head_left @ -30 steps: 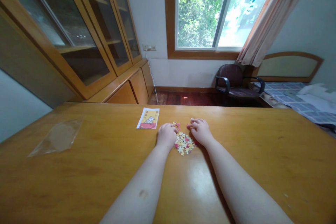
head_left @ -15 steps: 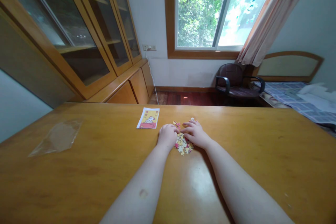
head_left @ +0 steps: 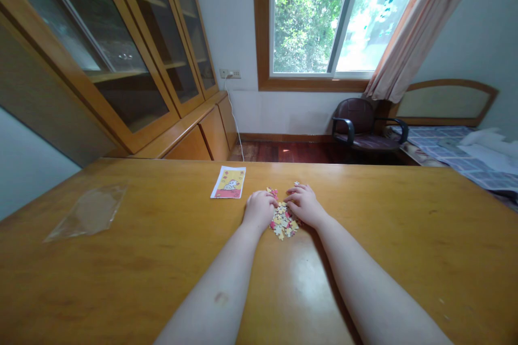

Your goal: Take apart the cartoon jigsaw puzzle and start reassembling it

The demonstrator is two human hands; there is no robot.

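A small heap of jigsaw pieces point(head_left: 285, 223) in yellow, white and pink lies on the wooden table in front of me. Against its left side rests my left hand point(head_left: 259, 209), fingers slightly bent over the edge of the heap; its thumb side is partly hidden. My right hand point(head_left: 306, 205) is at the upper right of the heap, fingers apart and touching the pieces there. I see no piece held in either hand. Several pink pieces point(head_left: 273, 192) lie just beyond my left fingers. A white piece point(head_left: 297, 183) shows past my right fingertips.
A picture card point(head_left: 229, 183) with a white cartoon animal on yellow and pink lies left of the heap. Farther left is a clear plastic bag point(head_left: 91, 210). Beyond the table point(head_left: 141, 280) stand a glass-door cabinet point(head_left: 137, 43), a dark armchair point(head_left: 358, 124) and a bed point(head_left: 453, 145).
My right hand has shifted slightly right, away from my left hand, uncovering more pieces between them. The left hand has barely moved.
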